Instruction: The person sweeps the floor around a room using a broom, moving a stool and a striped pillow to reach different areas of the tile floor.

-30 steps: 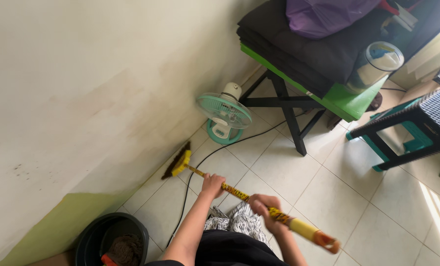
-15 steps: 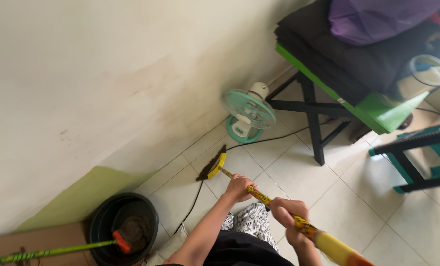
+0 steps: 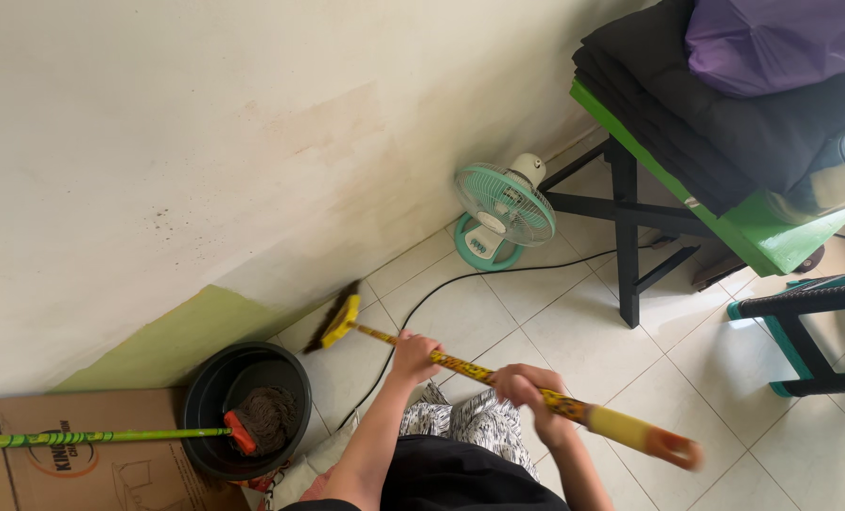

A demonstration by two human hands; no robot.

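Now both hands wrapped around a long yellow broom with a dark-patterned handle [image 3: 498, 378]: left hand [image 3: 413, 355] clamped lower down the shaft, right hand [image 3: 527, 393] closed higher up, near the plain yellow end. Dark bristle head [image 3: 330, 326] down on the pale tiled floor [image 3: 593, 350], just beside the foot of the cream wall [image 3: 205, 161]. Close by on the left, a round black bucket [image 3: 205, 397] holding a stringy mop with a green handle [image 3: 252, 421]. Further along the wall, a small mint-green fan [image 3: 503, 208], black cable [image 3: 441, 293] trailing across the tiles.

The single head-worn view looks steeply down, near the hands.
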